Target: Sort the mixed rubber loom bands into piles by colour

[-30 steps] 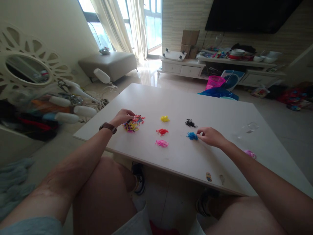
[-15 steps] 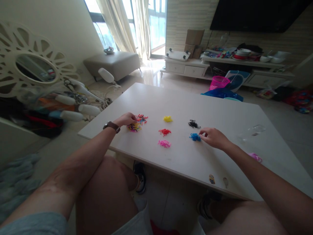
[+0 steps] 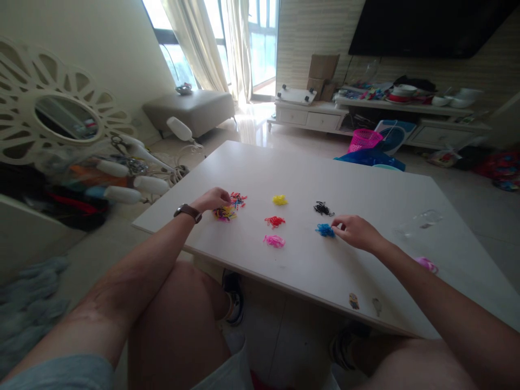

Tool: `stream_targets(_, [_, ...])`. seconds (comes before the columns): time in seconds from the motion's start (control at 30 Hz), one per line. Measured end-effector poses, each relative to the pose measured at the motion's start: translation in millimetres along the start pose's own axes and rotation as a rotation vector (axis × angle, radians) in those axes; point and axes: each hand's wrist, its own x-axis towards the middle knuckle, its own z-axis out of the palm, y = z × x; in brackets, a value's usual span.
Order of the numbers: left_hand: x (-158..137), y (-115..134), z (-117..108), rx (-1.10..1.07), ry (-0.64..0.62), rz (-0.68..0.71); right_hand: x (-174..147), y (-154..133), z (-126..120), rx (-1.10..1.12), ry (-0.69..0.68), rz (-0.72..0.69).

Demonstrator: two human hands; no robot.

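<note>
Over the mixed pile of colourful rubber bands point(image 3: 227, 212), at the left of the white table point(image 3: 260, 162), my left hand point(image 3: 214, 199) has its fingers pinched together. Whatever those fingers hold is too small to make out. My right hand point(image 3: 352, 230) rests at the right edge of a blue rubber band pile point(image 3: 325, 230), thumb and fingertips closed and touching or nearly touching it. Single-colour piles lie between the hands: yellow bands point(image 3: 280, 200), red bands point(image 3: 275, 221) and pink bands point(image 3: 274, 241). Black bands point(image 3: 323, 208) sit just behind the blue ones.
A clear plastic container point(image 3: 422, 222) lies on the table's right side, with a pink-purple item point(image 3: 426, 265) partly behind my right forearm. Two stickers, one a yellow cartoon figure point(image 3: 353, 301), are near the front edge. A pink basket point(image 3: 363, 141) stands beyond the table.
The view has tilted slightly, so everything sits a little lower. Both hands stay at the same piles, with my left fingers shifted slightly over the mixed bands.
</note>
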Motion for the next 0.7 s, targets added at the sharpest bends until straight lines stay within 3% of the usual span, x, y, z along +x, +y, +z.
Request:
stream_targets(0.13, [-2.3, 3.8, -0.3, 0.023, -0.064, 0.007, 0.4, 0.1, 0.5, 0.0, -0.007, -0.009])
stream_targets(0.33, [-4.1, 13.9, -1.0, -0.004, 0.089, 0.017, 1.1, 1.7, 2.3, 0.008, -0.013, -0.026])
stream_targets(0.53, [-2.5, 11.1, -0.9, -0.107, 0.121, 0.039, 1.9, 3.4, 4.9, 0.004, -0.011, -0.034])
stream_targets(0.7, [-1.8, 13.8, 3.6, -0.045, 0.14, 0.027, 1.6, 2.1, 5.8, -0.001, -0.011, -0.047])
